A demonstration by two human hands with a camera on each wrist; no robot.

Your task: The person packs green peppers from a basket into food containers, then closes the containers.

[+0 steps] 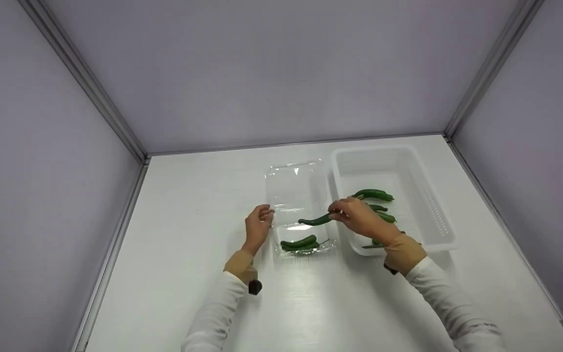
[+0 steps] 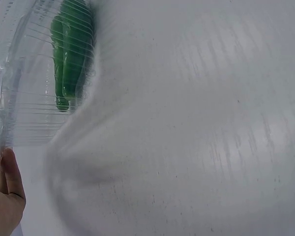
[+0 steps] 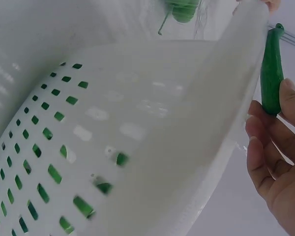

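1. The white table [image 1: 174, 244] carries everything, boxed in by pale walls.
2. A white perforated plastic basket [image 1: 438, 215] stands on the right and holds several dark green chilli peppers [image 1: 373, 194].
3. A clear hinged plastic clamshell box [image 1: 295, 195] lies just left of the basket, its lid folded back flat; two green peppers [image 1: 299, 241] already lie in its near tray.
4. The right hand [image 1: 357, 217] pinches one slim curved green pepper [image 1: 315, 220] by its stem end between thumb and fingertips, holding it over the gap between basket and box, above the open tray.
5. The left hand [image 1: 258, 226] rests its curled fingers against the box's left edge at the hinge, steadying it.
6. Judged from this, the step in hand is carrying a pepper across; the next move calls for lowering it beside the two in the tray, then letting go.
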